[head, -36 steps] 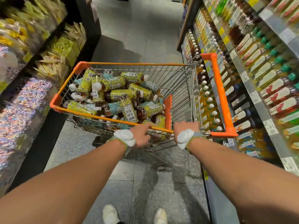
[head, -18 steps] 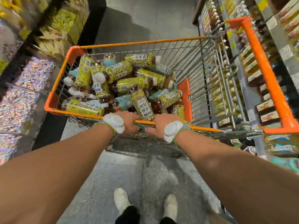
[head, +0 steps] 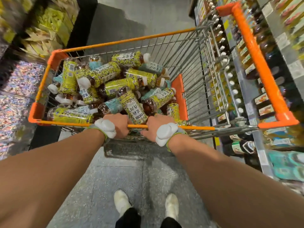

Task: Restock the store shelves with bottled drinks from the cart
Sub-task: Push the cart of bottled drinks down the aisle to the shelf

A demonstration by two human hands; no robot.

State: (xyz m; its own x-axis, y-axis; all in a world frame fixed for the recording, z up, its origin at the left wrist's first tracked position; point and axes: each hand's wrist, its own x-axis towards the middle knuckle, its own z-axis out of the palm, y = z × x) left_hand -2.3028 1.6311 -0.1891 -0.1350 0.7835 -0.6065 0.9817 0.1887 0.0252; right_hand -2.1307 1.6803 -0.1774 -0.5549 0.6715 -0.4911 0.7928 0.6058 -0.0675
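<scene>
An orange-rimmed wire cart (head: 189, 66) stands in the aisle in front of me, its left part piled with several bottled drinks (head: 115, 84) in yellow-green and pale blue labels with white caps. My left hand (head: 119, 123) and my right hand (head: 156, 125) both grip the near orange rim of the cart (head: 138, 126), close together, fingers curled over it. The cart's orange push handle (head: 256, 60) lies along its right side, against the drink shelf. A white tracker sits on each wrist.
A shelf of bottled drinks (head: 269, 51) runs along the right, close to the cart. Snack shelves (head: 24, 46) line the left. Grey floor (head: 125, 17) stretches ahead. My two white shoes (head: 121, 203) stand on the floor below my arms.
My right hand slid left along the rim toward my left hand. The view tilted downward and closer to the cart; my shoes came into view.
</scene>
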